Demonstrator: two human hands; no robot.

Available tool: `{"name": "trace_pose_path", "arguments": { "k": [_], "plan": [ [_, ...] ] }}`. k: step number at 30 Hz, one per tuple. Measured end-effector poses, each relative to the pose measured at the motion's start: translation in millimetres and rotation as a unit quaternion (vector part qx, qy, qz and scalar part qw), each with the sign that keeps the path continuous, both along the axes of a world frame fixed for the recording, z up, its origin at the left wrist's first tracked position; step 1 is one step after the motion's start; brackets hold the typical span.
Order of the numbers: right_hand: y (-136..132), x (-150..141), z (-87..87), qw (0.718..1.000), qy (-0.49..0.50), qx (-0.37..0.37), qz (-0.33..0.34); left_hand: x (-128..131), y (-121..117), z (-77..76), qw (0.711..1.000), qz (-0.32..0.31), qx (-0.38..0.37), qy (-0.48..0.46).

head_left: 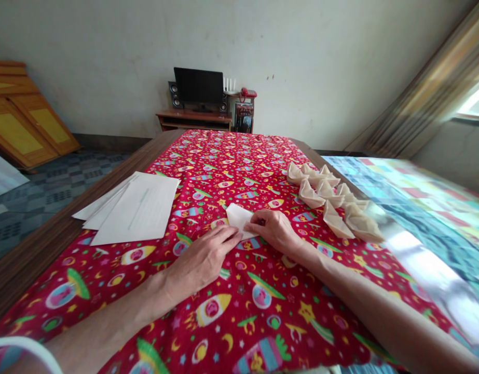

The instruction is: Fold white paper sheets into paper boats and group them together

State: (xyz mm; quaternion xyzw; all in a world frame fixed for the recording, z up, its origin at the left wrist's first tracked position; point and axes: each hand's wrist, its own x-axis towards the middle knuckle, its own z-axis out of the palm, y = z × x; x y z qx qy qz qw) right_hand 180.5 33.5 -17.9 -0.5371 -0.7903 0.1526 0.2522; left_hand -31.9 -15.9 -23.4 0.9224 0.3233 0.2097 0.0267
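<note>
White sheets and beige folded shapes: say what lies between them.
Head view: the left hand, the right hand and the folded white paper they touch, on the red patterned cloth.

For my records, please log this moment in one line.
left hand: touching folded paper; right hand: touching same paper; left: paper sheets; right: paper boats

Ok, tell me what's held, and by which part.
The folded white paper: left hand on its lower edge, right hand at its right side; whether pinched, unclear.
</note>
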Motion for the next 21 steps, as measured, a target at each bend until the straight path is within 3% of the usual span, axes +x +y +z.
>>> {"name": "trace_pose_path", "arguments": {
  "k": [10, 14, 17, 19, 21],
  "plan": [
    [0.3, -1.7, 1.6, 0.999, -0.045, 0.018, -0.016, -0.2, 2.3, -1.9, 0.999, -0.026, -0.013, 0.031],
    [-5.0, 3.3, 1.5, 0.989, -0.073, 0.126, -0.03, -0.9, 1.3, -0.6, 0.999, -0.021, -0.017, 0.028],
    [-20.8, 3.2, 3.6, 0.968, -0.103, 0.223, 0.047, 0.3, 0.4, 2.9, 0.999, -0.03, -0.029, 0.027],
    [-34.9, 0.8, 4.7, 0.949, -0.132, 0.247, 0.149, 1.4, -0.2, 4.8, 0.999, -0.03, -0.034, 0.025],
    [-47.8, -0.8, 4.7, 0.938, -0.152, 0.239, 0.198, 2.0, -1.1, 5.8, 0.999, -0.021, -0.033, 0.025]
  ]
}}
